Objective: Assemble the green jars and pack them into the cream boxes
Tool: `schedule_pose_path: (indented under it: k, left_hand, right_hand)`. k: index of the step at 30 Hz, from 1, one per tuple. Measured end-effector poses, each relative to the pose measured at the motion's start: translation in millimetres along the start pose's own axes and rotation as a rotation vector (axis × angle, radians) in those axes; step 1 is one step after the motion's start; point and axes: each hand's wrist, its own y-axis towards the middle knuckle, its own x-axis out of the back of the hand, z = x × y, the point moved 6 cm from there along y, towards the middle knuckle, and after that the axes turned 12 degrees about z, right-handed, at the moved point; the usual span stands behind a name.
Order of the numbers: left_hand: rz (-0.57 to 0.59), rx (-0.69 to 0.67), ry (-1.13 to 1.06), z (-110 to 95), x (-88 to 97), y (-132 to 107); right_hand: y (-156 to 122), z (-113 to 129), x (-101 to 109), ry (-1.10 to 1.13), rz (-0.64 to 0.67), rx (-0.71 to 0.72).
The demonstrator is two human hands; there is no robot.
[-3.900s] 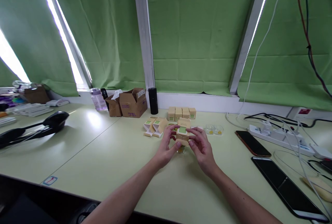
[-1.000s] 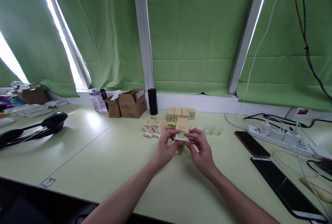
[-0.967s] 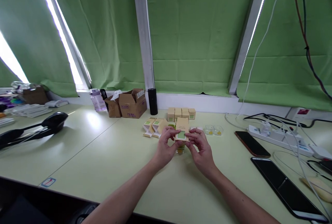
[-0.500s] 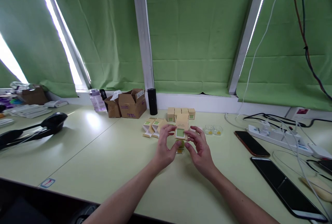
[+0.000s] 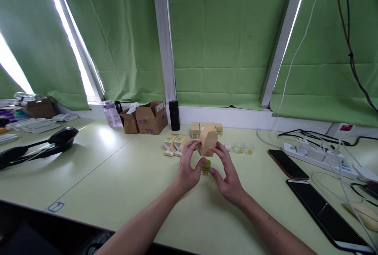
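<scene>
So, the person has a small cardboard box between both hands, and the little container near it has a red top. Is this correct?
The little container has a green top, not red, in the head view. The small cardboard box is indeed between left hand and right hand.

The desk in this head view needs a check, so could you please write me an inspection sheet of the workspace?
Surface: pale desk, with glare toward the left.
Job's things: small box, tilted; jar with a green top below it in the picture; two open boxes; row of boxes behind.
Clutter: two phones at right; purple bottle, cardboard boxes and black cylinder at the back.
Hands: left hand and right hand hold the small box between their fingertips; whether the thumbs touch the jar is unclear.
Cables: black cables behind a white power strip; red and dark cables hang upper right.
Surroundings: green curtains, light showing through gaps.
</scene>
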Motion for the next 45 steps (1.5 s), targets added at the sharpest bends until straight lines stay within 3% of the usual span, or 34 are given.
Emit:
schedule_pose_path:
  k: [8, 16, 21, 26, 31, 35, 39, 45]
  left_hand:
    - [-0.086, 0.143, -0.287, 21.0, -2.8, -2.4]
    - [-0.085, 0.228, -0.316, 25.5, -0.9, -5.2]
    - [-0.125, 0.306, -0.499, 31.9, -0.6, -3.9]
    - [-0.221, 0.407, -0.641, 43.6, 5.9, -4.0]
    - [-0.258, 0.515, -0.638, 55.2, 8.1, -5.6]
    - [-0.273, 0.578, -0.579, 63.0, 8.0, -8.3]
    - [-0.209, 0.646, -0.526, 70.9, 4.7, -10.1]
    - [0.015, 0.695, -0.397, 82.3, -7.6, -12.5]
  right_hand:
    - [1.0, 21.4, -5.4, -0.071, 0.119, 0.129]
    - [-2.7, 24.4, -9.1, -0.122, 0.221, 0.200]
    - [-3.7, 17.3, -9.9, -0.109, 0.171, 0.195]
    - [-1.6, -7.8, -8.3, -0.276, 0.050, 0.028]
    - [-0.8, -40.0, -17.6, -0.391, 0.172, -0.209]
    - [0.7, -50.8, -18.1, -0.448, 0.248, -0.343]
    - [2.7, -55.5, -9.5, -0.513, 0.249, -0.432]
    - [0.5, -72.4, 11.2, -0.547, 0.199, -0.578]
